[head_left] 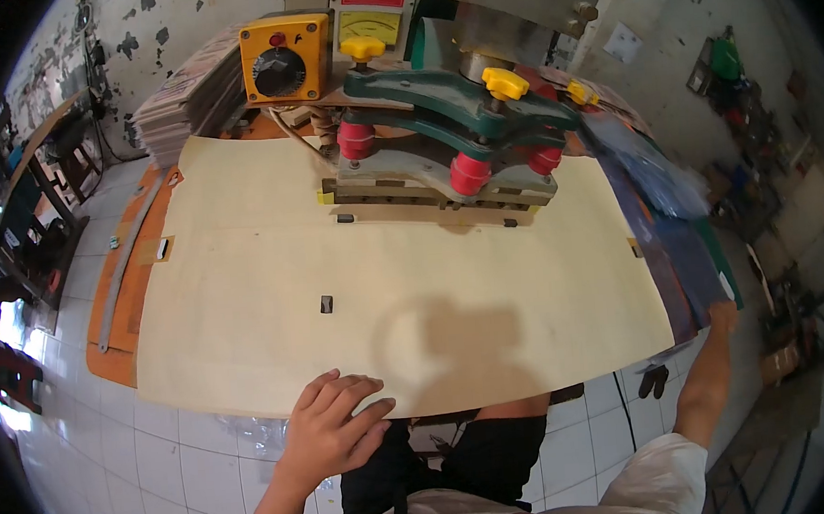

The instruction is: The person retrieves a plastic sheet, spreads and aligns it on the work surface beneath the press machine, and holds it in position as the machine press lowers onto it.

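Note:
My left hand (339,420) lies over the front edge of a large cream sheet (246,335), its fingers apart and nothing held in it. Far to the right, my right hand (722,314) is at the near corner of dark blue and clear plastic sheets (685,271); its fingers are too small to make out. Small black blocks (326,304) sit on the cream sheet. Behind them stands a press head with dark green arms (420,94), red cylinders (470,173) and yellow knobs (505,83), its metal plate low over the sheet's back part.
A yellow control box (286,60) with a black dial stands at the back, beside a tall stack of printed sheets (192,93). A metal strip (128,267) lies on the orange board (115,316) at the left. Cluttered shelving stands at the right.

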`<state>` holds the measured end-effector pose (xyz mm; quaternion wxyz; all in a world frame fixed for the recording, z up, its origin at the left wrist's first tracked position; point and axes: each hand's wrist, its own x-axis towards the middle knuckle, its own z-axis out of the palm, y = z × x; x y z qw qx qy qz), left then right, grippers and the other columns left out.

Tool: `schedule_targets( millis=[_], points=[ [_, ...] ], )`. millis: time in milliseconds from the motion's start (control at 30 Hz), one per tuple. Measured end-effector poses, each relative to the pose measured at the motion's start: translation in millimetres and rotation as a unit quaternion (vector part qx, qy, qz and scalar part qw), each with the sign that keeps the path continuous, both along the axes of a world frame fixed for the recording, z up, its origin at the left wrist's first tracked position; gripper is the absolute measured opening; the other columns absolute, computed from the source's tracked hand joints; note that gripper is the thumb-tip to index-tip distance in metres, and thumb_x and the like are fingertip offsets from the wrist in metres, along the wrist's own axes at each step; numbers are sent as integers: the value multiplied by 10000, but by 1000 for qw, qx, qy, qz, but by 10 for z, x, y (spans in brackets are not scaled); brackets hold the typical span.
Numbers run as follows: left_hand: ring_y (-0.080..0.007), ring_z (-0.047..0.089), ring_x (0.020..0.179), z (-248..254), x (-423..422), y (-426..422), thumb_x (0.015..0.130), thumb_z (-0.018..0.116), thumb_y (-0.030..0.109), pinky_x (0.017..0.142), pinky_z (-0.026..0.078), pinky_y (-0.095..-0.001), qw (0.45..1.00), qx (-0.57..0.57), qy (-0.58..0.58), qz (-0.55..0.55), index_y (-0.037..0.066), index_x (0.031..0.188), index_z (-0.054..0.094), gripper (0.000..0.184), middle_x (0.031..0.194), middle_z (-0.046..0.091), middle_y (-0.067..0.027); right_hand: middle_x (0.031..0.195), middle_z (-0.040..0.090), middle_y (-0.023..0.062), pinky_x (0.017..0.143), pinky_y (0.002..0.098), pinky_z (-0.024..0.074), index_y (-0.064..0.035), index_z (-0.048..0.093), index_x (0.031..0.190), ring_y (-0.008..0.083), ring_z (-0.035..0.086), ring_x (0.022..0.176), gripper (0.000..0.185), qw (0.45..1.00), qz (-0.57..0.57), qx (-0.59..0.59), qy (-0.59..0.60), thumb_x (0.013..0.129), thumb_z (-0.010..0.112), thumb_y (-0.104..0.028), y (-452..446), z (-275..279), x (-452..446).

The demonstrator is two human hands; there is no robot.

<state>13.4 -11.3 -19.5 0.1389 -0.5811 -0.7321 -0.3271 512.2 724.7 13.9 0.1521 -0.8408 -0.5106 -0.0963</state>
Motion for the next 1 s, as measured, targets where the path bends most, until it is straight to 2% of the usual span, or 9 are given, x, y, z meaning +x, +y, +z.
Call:
schedule_targets(
  millis=[67, 167, 300, 400, 467, 500, 567, 733, 1000],
  points=[
    [-227, 689, 1076, -12, -3, -4, 799, 799, 213, 1036, 522, -476, 1000, 4, 0, -1, 203, 1016, 799, 218, 1124, 737, -4, 1300, 736, 202, 943, 529, 605, -53, 731, 1273, 381, 740, 1141, 387, 998, 23, -14, 55, 903, 732, -165, 108, -68, 144],
    [-223, 689, 1071, -20, -8, 2, 799, 795, 217, 1038, 523, -472, 1000, 2, 5, 0, 208, 1007, 798, 209, 1120, 737, -1, 1300, 732, 225, 914, 507, 603, -9, 757, 1198, 391, 740, 1137, 334, 999, 21, 9, 23, 890, 721, -133, -425, 119, -203],
    [-218, 688, 1065, -44, -14, 8, 797, 791, 221, 1035, 525, -471, 1000, 5, 8, 1, 208, 998, 796, 201, 1115, 737, 1, 1290, 735, 232, 893, 476, 591, 20, 751, 1192, 384, 744, 1122, 342, 997, -29, 9, 74, 882, 696, -115, -140, 9, -7],
    [-215, 689, 1062, -72, -20, 17, 795, 788, 223, 1030, 525, -471, 1000, 10, 10, 1, 208, 990, 795, 197, 1108, 738, 1, 1269, 743, 231, 901, 465, 572, 25, 749, 1199, 378, 743, 1117, 370, 994, 33, -11, 99, 875, 686, -143, 280, -214, 407],
    [-215, 690, 1061, -78, -17, 25, 791, 789, 222, 1024, 526, -470, 1000, 14, 10, 2, 206, 984, 795, 193, 1104, 739, -1, 1254, 750, 224, 930, 456, 561, 23, 751, 1194, 385, 736, 1124, 391, 968, 39, 32, 248, 865, 682, -178, 357, -282, 496],
    [-215, 690, 1061, -79, -16, 27, 791, 789, 222, 1024, 526, -470, 1000, 14, 10, 1, 206, 984, 795, 193, 1104, 739, -1, 1254, 750, 224, 930, 456, 561, 23, 751, 1194, 385, 736, 1124, 391, 967, 38, 32, 248, 865, 682, -178, 348, -279, 488],
    [-215, 690, 1064, -69, -20, 16, 790, 790, 221, 1020, 527, -468, 1000, 11, 10, 1, 204, 986, 798, 197, 1103, 740, -1, 1280, 741, 218, 964, 467, 556, 12, 726, 1247, 390, 719, 1173, 426, 994, 67, 54, 69, 883, 669, -201, 231, -274, 404],
    [-217, 689, 1070, -50, -20, 11, 799, 792, 225, 1025, 527, -471, 1000, 7, 10, -1, 203, 996, 802, 198, 1111, 740, -3, 1340, 706, 224, 1023, 523, 564, -32, 692, 1326, 413, 691, 1229, 392, 998, 8, 45, 46, 968, 599, -161, -578, 137, -352],
    [-219, 687, 1068, -46, -18, 13, 809, 791, 225, 1029, 527, -469, 1000, 8, 11, -2, 202, 997, 803, 190, 1114, 739, -3, 1371, 690, 216, 1046, 521, 560, -42, 678, 1326, 398, 674, 1265, 362, 999, 16, 4, 32, 1010, 560, -174, -616, 207, -357]
  ],
)
